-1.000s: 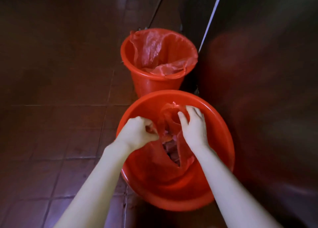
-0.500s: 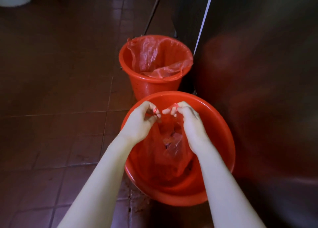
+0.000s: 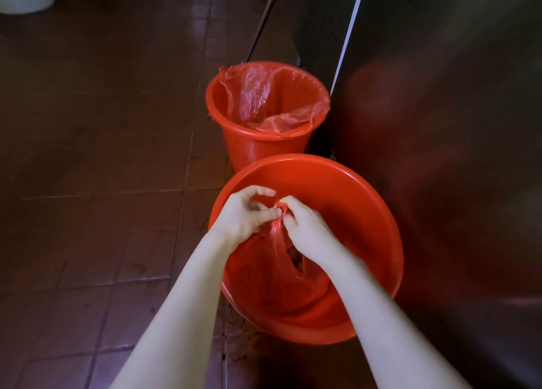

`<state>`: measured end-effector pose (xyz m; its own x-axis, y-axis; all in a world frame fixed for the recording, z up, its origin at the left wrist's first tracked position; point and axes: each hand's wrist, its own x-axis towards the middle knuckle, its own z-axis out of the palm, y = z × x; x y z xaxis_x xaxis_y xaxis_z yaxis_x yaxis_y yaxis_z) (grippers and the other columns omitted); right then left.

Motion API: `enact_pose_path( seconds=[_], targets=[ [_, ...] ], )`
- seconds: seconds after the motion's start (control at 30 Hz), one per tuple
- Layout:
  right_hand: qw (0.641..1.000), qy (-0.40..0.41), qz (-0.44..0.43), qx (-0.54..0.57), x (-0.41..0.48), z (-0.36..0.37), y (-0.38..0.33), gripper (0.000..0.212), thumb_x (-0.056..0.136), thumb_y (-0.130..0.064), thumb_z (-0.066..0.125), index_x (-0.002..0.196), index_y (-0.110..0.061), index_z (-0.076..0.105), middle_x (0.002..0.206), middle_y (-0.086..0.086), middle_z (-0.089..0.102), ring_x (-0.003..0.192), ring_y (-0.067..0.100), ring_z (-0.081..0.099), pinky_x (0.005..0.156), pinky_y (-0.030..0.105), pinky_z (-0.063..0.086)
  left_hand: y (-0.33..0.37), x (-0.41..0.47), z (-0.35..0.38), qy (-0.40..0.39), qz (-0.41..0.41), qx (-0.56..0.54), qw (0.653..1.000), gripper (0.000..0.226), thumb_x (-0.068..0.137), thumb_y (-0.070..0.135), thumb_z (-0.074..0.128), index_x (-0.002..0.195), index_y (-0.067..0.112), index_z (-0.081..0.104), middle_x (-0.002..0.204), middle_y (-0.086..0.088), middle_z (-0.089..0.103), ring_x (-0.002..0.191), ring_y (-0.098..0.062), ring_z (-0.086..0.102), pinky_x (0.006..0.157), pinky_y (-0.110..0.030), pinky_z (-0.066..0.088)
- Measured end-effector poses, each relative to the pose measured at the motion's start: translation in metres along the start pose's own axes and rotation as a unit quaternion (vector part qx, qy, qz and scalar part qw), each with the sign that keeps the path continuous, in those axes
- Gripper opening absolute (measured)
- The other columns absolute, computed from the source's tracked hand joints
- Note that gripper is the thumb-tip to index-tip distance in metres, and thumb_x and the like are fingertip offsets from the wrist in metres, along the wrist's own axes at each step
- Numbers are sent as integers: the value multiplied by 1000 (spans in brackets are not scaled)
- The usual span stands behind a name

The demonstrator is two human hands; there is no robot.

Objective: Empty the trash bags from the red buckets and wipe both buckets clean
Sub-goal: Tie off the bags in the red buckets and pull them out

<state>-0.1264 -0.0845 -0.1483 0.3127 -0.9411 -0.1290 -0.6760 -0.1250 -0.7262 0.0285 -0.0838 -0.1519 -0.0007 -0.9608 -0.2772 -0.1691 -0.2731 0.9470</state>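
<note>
You are looking down at your two bare forearms reaching over a wide red bucket [image 3: 378, 212] that stands on a dark brown tiled floor [image 3: 102, 153]. Inside it sits a red trash bag [image 3: 272, 274], its thin plastic drawn up into a twisted neck over the middle of the bucket. Your left hand [image 3: 243, 215] and right hand [image 3: 308, 227] meet at that neck, almost touching each other. The grip of each hand is pressed together on the gathered plastic: the left fingers curl around the top of the bunch, and the right fingertips pinch it from the other side. Below the hands the bag hangs loose, with a small opening in its side; what is inside is too dark to make out. Just beyond the near bucket, close to it, stands a second, narrower red bucket [image 3: 264, 151], upright, lined with its own red bag [image 3: 264, 101] whose edge folds over the rim. To the right rises a dark, shiny metal surface [image 3: 440, 124] that reflects red. A thin pole [image 3: 264, 21] leans behind the far bucket.
</note>
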Motion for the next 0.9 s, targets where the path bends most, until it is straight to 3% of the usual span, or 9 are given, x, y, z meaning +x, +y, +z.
enact_pose_path(
  seconds=[0.07,0.13,0.23,0.33,0.43,0.6,0.67,0.8,0.9],
  targets=[
    [1000,-25,-2,11,-3,1,1,31,98,-17,44,127,-23,52,123,-1,56,111,17,53,90,30,43,-2,-1,-3,-14,-5,13,1000,23,78,20,80,98,29,72,62,10,63,58,-3,60,54,-15,49],
    [999,-38,10,26,-3,1,2,34,97,-22,44,130,-26,53,122,-3,54,112,18,52,96,36,43,-5,-1,-2,-16,4,8,1000,17,78,20,80,91,29,74,61,10,63,56,0,59,52,-12,47],
    [997,-26,36,69,-1,-4,4,26,98,-28,40,109,-29,63,90,-8,57,85,12,55,79,30,42,-8,1,1,-20,32,21,999,12,78,20,80,86,25,72,59,10,58,53,0,51,53,-11,40],
    [1000,1,26,18,-5,-5,6,28,101,-29,37,81,-28,57,65,-6,56,65,13,54,66,33,43,-13,0,4,-54,29,35,998,14,81,25,78,89,17,68,65,2,58,62,-9,50,59,-15,42],
    [999,18,26,-11,-7,-3,9,32,102,-29,39,83,-15,59,64,1,59,67,22,59,72,40,49,-17,0,7,-51,29,33,998,17,82,24,76,85,13,64,68,0,58,63,-9,50,60,-15,42],
    [999,30,33,-21,-5,-3,10,35,103,-34,36,83,-14,57,65,6,60,69,27,62,74,42,52,-15,1,8,-68,36,19,997,10,89,23,70,92,15,65,74,0,62,69,-12,54,68,-25,45],
    [999,36,22,-33,-4,-1,9,35,103,-34,35,87,-13,58,70,8,59,73,31,61,74,44,51,-14,0,8,-76,45,19,996,7,90,23,68,96,20,66,74,2,60,70,-10,53,68,-22,44],
    [998,49,16,-20,-4,0,11,32,103,-34,37,76,-20,48,65,2,53,64,25,54,65,40,48,-12,-1,10,-81,29,30,996,8,94,23,63,90,17,64,83,3,64,79,-12,57,77,-26,47],
    [999,21,24,-17,-6,-1,13,24,101,-40,38,91,-25,53,65,-2,58,61,16,60,65,36,52,-9,-3,15,-62,1,51,997,18,98,27,55,94,11,62,90,-5,67,84,-21,62,82,-36,50]
  ],
)
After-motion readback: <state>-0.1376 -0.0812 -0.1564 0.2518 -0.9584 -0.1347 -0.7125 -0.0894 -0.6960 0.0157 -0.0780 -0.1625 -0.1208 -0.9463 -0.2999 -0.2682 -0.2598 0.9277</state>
